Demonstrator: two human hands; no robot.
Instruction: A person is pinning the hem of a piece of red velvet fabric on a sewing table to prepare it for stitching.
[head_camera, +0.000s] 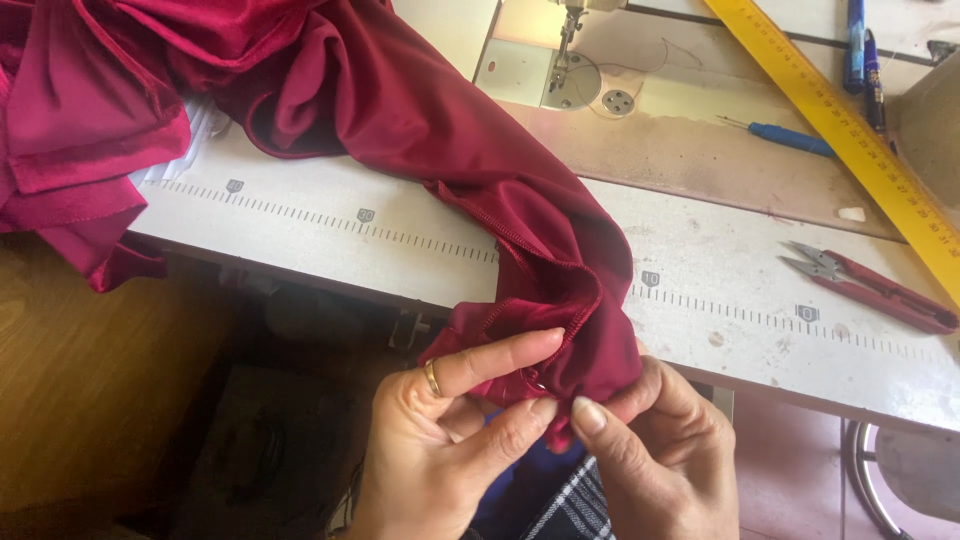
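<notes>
The left hand (440, 440), with a gold ring (432, 377) on one finger, pinches the folded edge of the crimson fabric (420, 120) at lower centre of the frame, grip pressed on the cloth. The right hand (660, 450) pinches the same edge just beside it, thumb on top. The fabric runs from the upper left across the white desk (300, 220) to the hands. Red thread snips (870, 285) lie at right. A yellow ruler (850, 120) crosses the upper right, near a blue screwdriver (790, 137).
</notes>
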